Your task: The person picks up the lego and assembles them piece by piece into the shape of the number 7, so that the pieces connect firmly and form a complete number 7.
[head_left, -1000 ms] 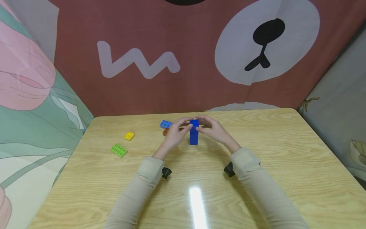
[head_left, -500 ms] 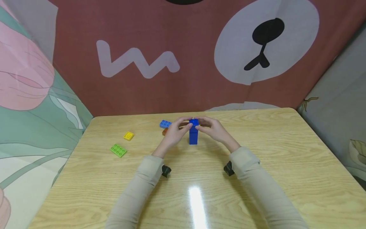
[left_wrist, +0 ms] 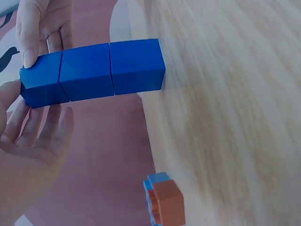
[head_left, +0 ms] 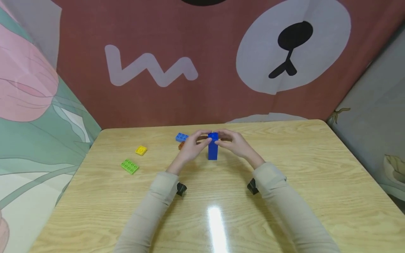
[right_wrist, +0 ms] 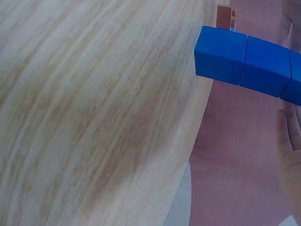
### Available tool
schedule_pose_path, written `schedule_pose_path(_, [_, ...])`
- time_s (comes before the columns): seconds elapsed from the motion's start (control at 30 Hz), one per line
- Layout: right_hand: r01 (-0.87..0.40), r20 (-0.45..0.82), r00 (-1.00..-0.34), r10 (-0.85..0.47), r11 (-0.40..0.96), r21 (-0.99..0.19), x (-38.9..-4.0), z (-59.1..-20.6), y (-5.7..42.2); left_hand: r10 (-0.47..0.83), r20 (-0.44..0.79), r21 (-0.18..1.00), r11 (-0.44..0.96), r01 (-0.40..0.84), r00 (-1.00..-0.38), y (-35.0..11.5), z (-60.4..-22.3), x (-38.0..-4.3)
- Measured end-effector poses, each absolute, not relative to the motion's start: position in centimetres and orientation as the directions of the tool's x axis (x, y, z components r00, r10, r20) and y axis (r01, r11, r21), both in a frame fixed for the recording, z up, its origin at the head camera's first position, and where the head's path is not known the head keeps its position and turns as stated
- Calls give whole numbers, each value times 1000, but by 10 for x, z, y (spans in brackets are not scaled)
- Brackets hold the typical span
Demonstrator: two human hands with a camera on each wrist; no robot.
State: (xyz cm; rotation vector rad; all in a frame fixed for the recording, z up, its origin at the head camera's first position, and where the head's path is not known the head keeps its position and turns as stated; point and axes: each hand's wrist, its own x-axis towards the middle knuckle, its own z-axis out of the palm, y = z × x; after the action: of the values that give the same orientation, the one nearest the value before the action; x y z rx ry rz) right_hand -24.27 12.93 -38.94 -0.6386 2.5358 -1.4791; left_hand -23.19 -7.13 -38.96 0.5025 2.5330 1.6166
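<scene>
A tower of three blue toy bricks (head_left: 213, 151) stands upright near the table's back edge. Its joints show as thin lines in the left wrist view, where the blue tower (left_wrist: 87, 73) appears sideways. My left hand (head_left: 192, 147) holds the top brick from the left, thumb at the near side and fingers behind. From the right, my right hand (head_left: 236, 144) pinches the same brick between thumb and fingers. The right wrist view cuts off the tower's upper end (right_wrist: 295, 80), and the right hand's grip is out of frame there.
Left of the tower lie a light blue brick (head_left: 181, 137) and an orange-brown brick (head_left: 181, 146), partly hidden by my left hand. Farther left are a yellow brick (head_left: 141, 150) and a lime green brick (head_left: 129, 166). A brown printed cloth (head_left: 215, 102) hangs behind the table.
The head view shifts very slightly. Both hands stay at the top of the blue tower, and the loose bricks lie where they were.
</scene>
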Motion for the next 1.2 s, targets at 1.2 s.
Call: schedule_pose_path(1.2, [-338,75,-883,-463,519,-785,-243,-376,125,367,81,891,390,232,-927,-87,-376,-226])
